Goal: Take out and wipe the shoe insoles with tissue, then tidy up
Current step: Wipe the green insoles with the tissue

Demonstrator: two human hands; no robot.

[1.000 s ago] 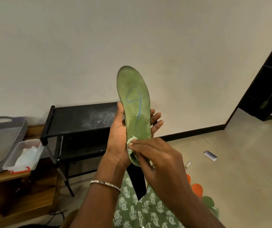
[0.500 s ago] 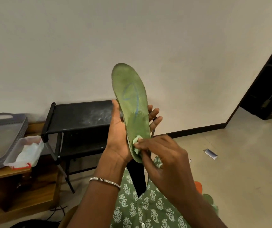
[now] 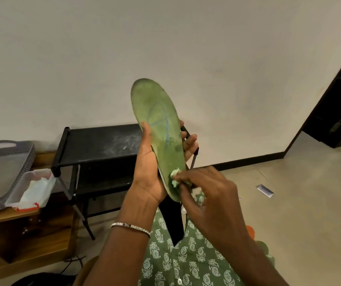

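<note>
A green shoe insole (image 3: 159,122) with a blue mark stands upright in front of me, toe end up. My left hand (image 3: 151,168) grips it from behind, thumb on the left edge and fingertips showing on the right edge. My right hand (image 3: 208,195) pinches a small wad of tissue (image 3: 174,178) and presses it on the insole's heel end. Most of the tissue is hidden under my fingers.
A black metal rack (image 3: 99,147) stands against the wall behind the insole. To the left, a wooden shelf (image 3: 4,217) carries a grey tray (image 3: 2,172) and a clear plastic box (image 3: 31,190) with white tissue inside. A dark doorway (image 3: 338,93) opens at the right. A paper scrap (image 3: 265,190) lies on the floor.
The insole has tilted so its toe leans further left. My right hand with the tissue has shifted slightly on the heel end, rubbing it.
</note>
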